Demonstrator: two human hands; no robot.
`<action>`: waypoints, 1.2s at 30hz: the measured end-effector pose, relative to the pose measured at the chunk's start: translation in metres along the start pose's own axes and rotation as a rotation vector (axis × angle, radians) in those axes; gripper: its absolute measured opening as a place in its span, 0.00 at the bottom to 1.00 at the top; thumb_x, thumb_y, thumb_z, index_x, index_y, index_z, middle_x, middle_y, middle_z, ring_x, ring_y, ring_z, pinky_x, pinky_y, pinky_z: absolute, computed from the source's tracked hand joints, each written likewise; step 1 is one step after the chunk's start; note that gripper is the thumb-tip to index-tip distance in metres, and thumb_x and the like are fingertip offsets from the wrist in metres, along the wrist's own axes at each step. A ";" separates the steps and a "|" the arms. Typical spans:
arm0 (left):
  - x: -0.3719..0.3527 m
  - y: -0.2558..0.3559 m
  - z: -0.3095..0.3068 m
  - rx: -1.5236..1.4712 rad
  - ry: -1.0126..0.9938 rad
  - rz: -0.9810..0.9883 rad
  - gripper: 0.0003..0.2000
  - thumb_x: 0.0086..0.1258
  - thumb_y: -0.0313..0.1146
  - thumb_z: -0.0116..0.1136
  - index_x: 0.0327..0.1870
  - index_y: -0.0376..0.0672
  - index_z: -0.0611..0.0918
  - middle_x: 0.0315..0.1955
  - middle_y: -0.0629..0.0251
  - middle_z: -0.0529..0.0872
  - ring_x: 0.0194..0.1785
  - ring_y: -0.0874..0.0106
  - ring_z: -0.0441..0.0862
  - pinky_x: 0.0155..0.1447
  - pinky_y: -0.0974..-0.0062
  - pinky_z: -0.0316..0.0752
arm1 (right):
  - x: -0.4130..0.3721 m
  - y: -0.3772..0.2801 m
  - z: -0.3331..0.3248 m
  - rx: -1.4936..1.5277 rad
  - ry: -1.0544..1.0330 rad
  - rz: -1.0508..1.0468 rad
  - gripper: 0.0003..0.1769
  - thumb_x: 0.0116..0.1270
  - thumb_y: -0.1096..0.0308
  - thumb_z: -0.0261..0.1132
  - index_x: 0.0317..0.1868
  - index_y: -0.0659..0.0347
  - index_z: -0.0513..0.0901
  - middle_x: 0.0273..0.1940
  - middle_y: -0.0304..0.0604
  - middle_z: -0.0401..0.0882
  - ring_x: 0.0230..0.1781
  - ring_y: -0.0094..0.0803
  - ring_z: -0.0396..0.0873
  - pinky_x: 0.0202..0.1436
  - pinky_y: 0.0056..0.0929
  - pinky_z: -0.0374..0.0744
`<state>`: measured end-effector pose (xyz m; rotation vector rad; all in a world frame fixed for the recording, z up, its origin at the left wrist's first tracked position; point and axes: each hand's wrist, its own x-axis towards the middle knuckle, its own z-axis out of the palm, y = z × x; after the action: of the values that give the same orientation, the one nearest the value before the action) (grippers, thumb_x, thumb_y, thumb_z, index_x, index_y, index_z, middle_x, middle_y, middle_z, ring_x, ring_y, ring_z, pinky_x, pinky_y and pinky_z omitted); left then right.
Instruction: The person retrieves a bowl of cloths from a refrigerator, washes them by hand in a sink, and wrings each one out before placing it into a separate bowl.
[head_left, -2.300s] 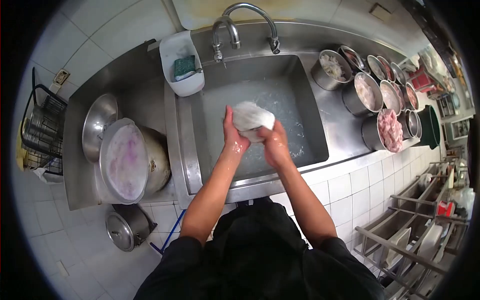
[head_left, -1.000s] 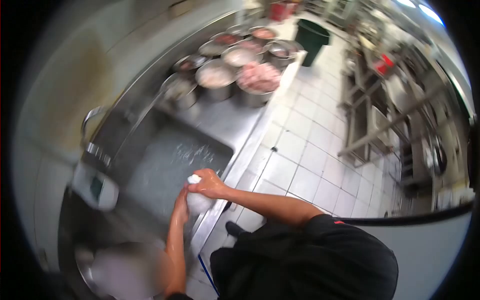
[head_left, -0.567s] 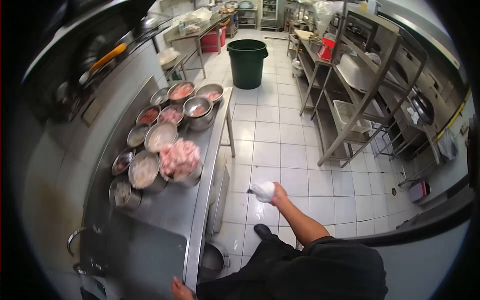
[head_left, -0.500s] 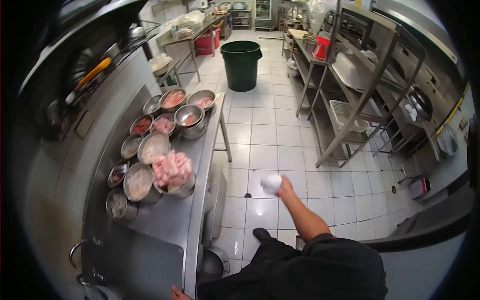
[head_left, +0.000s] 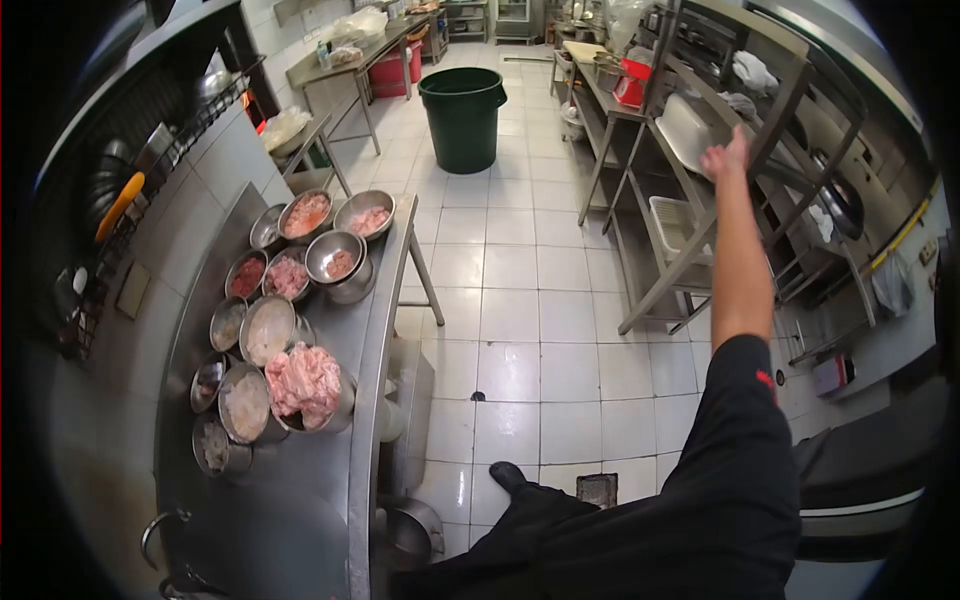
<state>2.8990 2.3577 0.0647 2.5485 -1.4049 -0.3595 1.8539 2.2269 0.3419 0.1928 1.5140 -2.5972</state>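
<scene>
My right arm stretches forward toward the metal shelf rack [head_left: 690, 262], with my right hand [head_left: 727, 157] in front of its upper shelves. One finger points out and the others look loosely bent, with nothing visible in them. Just beyond the fingertips, a white crumpled cloth [head_left: 754, 72] overlaps the top of the rack in this view. Behind the hand, a white plastic tub [head_left: 683, 137] leans on a shelf, and another pale cloth [head_left: 738, 104] lies nearby. My left hand is out of view.
On the left, a steel counter [head_left: 318, 465] holds several metal bowls of meat, one heaped with pale pink meat [head_left: 305, 385]. A large green bin [head_left: 462, 122] stands on the tiled floor [head_left: 510, 310]. Beneath the counter sits a metal pot [head_left: 410, 530]. A floor drain [head_left: 597, 490] lies by my foot.
My right hand has swung up and right from low over the floor and let go of the white cloth, which now appears at the rack's top. My left hand has left the view.
</scene>
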 end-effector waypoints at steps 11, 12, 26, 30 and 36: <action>0.039 -0.100 0.084 -0.554 0.183 0.005 0.18 0.75 0.43 0.47 0.44 0.37 0.84 0.33 0.55 0.85 0.36 0.62 0.80 0.44 0.65 0.74 | -0.353 0.431 -0.210 -0.722 -0.634 0.865 0.26 0.65 0.58 0.59 0.61 0.60 0.70 0.50 0.50 0.78 0.46 0.40 0.79 0.48 0.40 0.78; 0.044 -0.121 0.092 -0.311 0.317 0.263 0.17 0.75 0.42 0.46 0.44 0.39 0.84 0.33 0.59 0.85 0.36 0.65 0.80 0.44 0.66 0.74 | -0.392 0.439 -0.216 -0.747 -0.786 0.885 0.28 0.68 0.57 0.56 0.65 0.60 0.67 0.56 0.51 0.75 0.52 0.39 0.76 0.54 0.41 0.75; -0.051 -0.376 -0.209 -0.234 0.627 -0.369 0.16 0.59 0.35 0.65 0.48 0.42 0.81 0.50 0.54 0.80 0.55 0.58 0.76 0.56 0.64 0.72 | -0.854 0.334 -0.225 -0.954 -1.843 0.697 0.14 0.66 0.61 0.66 0.45 0.62 0.80 0.32 0.38 0.79 0.27 0.21 0.73 0.30 0.19 0.71; -0.015 -0.486 -0.191 -0.053 0.395 -0.622 0.26 0.54 0.42 0.68 0.53 0.40 0.79 0.56 0.48 0.76 0.64 0.57 0.70 0.65 0.63 0.67 | -0.968 0.324 -0.236 -0.928 -2.141 0.588 0.14 0.66 0.62 0.65 0.44 0.63 0.81 0.32 0.39 0.80 0.27 0.22 0.74 0.31 0.19 0.71; 0.036 -0.506 -0.192 -0.170 0.176 -0.564 0.17 0.59 0.33 0.58 0.49 0.38 0.81 0.52 0.44 0.80 0.57 0.52 0.78 0.59 0.60 0.75 | -1.142 0.277 -0.260 -0.702 -2.640 0.169 0.12 0.64 0.69 0.63 0.44 0.70 0.82 0.32 0.43 0.83 0.30 0.26 0.78 0.35 0.24 0.76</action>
<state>3.3806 2.6049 0.0925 2.7079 -0.5508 -0.3113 3.0369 2.3721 0.1776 -1.8565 0.5952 -0.2437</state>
